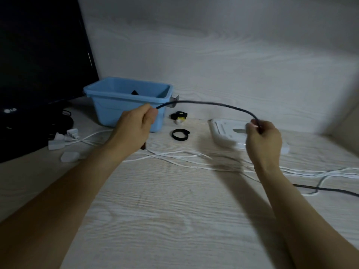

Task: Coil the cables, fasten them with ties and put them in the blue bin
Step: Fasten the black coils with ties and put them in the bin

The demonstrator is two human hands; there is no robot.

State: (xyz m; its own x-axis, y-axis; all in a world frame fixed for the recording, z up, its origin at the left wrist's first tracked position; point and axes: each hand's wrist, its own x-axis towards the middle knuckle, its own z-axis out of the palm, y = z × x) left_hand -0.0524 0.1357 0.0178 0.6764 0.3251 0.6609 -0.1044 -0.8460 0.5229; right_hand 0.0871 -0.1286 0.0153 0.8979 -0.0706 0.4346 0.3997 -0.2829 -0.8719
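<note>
**One logo legible**

The only readable mark is the "LG" logo [10,110], pale letters beside a round emblem, on the lower bezel of the black monitor [38,51]. It sits far to the left of the left hand [136,123], at about the same height. No other text, number or label can be read anywhere else.

one blue bin [116,105], one black cable [209,103]

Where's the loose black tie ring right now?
In the head view the black tie ring lies flat on the desk, just right of the blue bin and left of the white device, between the two hands.
</note>
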